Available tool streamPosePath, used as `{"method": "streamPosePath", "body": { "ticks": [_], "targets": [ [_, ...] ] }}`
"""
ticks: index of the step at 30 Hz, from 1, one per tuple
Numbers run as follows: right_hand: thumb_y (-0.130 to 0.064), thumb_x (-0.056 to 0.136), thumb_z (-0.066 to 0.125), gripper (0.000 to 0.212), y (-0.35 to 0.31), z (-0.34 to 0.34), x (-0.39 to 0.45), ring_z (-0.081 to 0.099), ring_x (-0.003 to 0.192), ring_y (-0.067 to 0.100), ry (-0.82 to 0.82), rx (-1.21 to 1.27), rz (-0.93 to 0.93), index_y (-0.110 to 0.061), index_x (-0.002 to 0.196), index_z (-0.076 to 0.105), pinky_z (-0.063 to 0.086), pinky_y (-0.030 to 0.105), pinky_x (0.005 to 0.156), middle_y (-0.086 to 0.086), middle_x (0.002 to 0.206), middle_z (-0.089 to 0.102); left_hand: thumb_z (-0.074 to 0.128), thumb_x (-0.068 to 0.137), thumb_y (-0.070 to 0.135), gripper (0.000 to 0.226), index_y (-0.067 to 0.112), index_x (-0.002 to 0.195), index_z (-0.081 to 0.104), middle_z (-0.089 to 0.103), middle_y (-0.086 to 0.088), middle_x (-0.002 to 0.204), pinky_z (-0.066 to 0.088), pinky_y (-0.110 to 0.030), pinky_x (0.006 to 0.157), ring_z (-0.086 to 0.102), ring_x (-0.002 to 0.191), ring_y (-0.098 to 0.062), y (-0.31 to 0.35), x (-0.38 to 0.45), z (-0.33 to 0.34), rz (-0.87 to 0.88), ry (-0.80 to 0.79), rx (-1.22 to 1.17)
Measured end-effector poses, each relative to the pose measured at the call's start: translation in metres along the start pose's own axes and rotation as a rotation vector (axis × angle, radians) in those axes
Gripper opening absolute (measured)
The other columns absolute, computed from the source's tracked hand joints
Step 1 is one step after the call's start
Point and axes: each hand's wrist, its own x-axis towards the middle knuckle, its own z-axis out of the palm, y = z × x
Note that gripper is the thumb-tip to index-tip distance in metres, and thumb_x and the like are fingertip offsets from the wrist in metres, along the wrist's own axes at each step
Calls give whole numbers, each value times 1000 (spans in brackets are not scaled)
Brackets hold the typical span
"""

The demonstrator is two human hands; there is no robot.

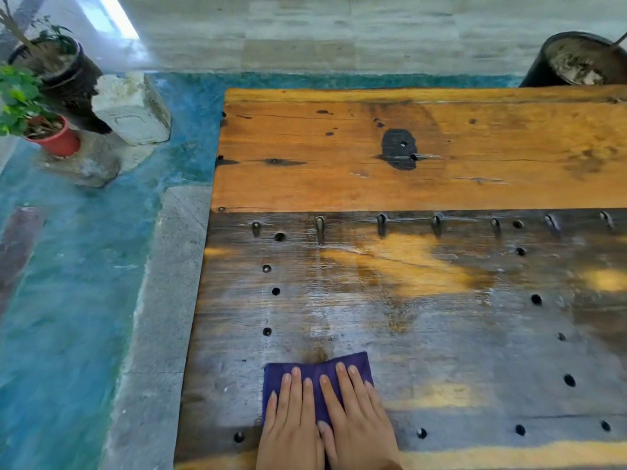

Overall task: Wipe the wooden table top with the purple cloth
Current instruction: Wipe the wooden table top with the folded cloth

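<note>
The purple cloth (315, 369) lies folded flat on the near left part of the wooden table top (424, 300). My left hand (288, 422) presses on its left half with straight fingers. My right hand (356, 418) lies flat beside it on the cloth's right half, fingers straight and pointing away from me. The two hands touch side by side and hide most of the cloth. The dark near plank shines wet around the cloth; the far plank (407, 147) is orange and dry-looking.
The table's left edge (200, 300) drops to a grey stone kerb and blue-green floor. A red potted plant (51, 134), a black pot (57, 66) and pale rocks (132, 106) stand far left. A black bucket (576, 59) sits behind the far right edge.
</note>
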Motion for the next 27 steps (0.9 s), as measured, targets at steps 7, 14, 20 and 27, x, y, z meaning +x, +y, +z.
{"method": "streamPosePath", "body": {
  "ticks": [7,14,20,27],
  "targets": [
    [-51,85,39,60,7,-4,1,4,146,23,57,35,37,-23,135,57,10,34,110,11,152,33,35,75,29,79,2,146,17,-17,-10,160,9,-40,111,-13,147,-24,16,7,2,-5,52,-4],
    [-49,87,39,61,37,-7,16,27,138,26,2,44,161,-18,139,52,12,37,110,14,147,42,39,81,34,77,-2,147,21,21,-13,157,12,-42,111,-6,147,-23,33,41,5,89,27,10],
    [-44,89,40,61,52,-11,51,26,141,26,40,26,116,-17,143,46,14,40,109,14,151,38,26,94,33,64,3,149,16,30,-15,153,16,-41,110,9,144,-23,35,75,2,64,-6,-6],
    [-43,95,35,63,74,-32,127,15,146,28,79,46,80,-18,152,22,10,42,113,14,158,20,35,91,37,63,6,146,34,26,-14,155,16,-43,110,24,143,-28,35,153,-19,25,-48,-1]
  ]
}}
